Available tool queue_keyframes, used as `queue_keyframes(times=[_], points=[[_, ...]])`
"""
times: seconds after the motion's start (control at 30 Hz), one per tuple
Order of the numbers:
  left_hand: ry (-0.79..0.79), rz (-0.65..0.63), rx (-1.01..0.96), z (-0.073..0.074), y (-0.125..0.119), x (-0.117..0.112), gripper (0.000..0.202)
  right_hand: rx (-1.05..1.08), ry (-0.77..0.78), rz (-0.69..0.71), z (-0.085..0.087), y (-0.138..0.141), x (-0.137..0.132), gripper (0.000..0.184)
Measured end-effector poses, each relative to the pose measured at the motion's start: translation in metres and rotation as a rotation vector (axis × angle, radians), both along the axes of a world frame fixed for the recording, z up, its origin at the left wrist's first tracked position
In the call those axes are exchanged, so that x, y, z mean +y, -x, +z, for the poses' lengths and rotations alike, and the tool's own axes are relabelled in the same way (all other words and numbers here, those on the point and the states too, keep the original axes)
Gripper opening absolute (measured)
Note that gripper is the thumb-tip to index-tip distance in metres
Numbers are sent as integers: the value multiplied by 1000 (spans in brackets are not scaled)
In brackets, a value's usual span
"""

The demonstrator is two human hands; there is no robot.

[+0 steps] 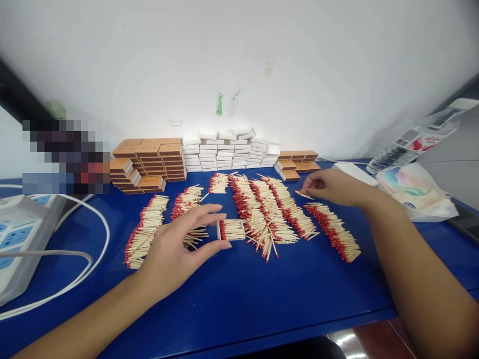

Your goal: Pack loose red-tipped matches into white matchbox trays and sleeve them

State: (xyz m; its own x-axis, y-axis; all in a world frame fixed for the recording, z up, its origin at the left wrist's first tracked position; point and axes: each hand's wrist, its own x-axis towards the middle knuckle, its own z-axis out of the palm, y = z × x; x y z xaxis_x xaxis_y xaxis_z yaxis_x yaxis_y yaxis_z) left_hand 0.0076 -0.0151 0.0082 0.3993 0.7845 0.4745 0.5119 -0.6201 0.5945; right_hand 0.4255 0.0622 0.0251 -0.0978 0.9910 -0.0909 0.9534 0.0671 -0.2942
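Fingers (209,209) of left hand (170,244): apart. Filled match tray (219,231): long axis left-to-right, red heads left; left end between thumb and fingertips. Right hand (325,186): fingertips together at loose matches (307,195), grip unclear.

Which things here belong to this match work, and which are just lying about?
Likely in the job:
- left hand around filled tray
- right hand at loose matches
- matchstick rows
- white trays
- orange boxes

Apparently just lying about:
- power strip
- plastic bottle
- soft pack
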Motion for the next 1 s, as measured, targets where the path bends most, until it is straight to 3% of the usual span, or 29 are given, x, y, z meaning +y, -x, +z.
queue_keyframes(times=[0.3,0.47,0.63,0.73,0.87,1.0], points=[[5,8,4,2,-1,0,54,-6,-8,36,-3,6,0,22],[10,-1,3,2,0,0,55,-14,13,53,-4,6,1,30],[16,5,12,2,0,0,53,27,-61,67,-2,13,-2,36],[15,-2,7,2,0,0,54,200,-137,128,6,43,-13,37],[27,-1,5,1,-1,1,53,540,-204,280,21,112,-42,32],[58,17,-10,0,-2,1,56,602,-196,408,26,165,-69,16]])
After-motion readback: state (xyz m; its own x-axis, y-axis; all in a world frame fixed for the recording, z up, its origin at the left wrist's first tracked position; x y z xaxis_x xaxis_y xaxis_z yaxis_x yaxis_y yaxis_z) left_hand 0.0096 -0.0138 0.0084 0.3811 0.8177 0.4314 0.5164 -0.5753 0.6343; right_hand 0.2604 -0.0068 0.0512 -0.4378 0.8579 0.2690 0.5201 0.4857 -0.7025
